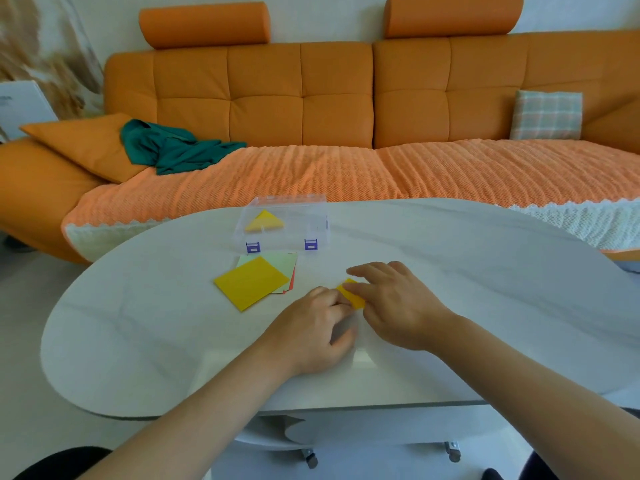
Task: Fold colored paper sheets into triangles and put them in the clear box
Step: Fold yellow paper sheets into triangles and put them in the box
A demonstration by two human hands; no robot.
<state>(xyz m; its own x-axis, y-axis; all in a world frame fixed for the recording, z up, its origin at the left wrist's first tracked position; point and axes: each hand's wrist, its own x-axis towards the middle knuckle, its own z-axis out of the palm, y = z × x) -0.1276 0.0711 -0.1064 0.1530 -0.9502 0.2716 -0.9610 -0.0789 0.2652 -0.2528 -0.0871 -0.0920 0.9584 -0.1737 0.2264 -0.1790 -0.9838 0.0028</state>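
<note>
- the small yellow paper (pixel 351 295) lies on the white table (pixel 485 289) near the centre of the frame, below and to the right of the clear box (pixel 284 216). both hands cover most of it, so the fold stage is only partly readable.
- the right hand (pixel 398 306) lies over the paper with its fingers stretched nearly flat, pressing down and gripping nothing.
- the left hand (pixel 311 327) meets the paper's lower left edge with bent fingers. i cannot tell whether it pinches that edge or only pins it.
- the step in hand looks like creasing a fold. to do it well, one hand should pin the paper while a fingertip of the other runs along the fold from the middle outward.
- the corners should meet before any hard pressing, since a sharp crease is hard to undo.
- thin paper probably slides on this smooth top, so the pressure should go straight down.
- one yellow triangle (pixel 264 221) sits in the left part of the box, and a stack of sheets (pixel 252 284) waits just left of the hands, so the task seems early.
</note>
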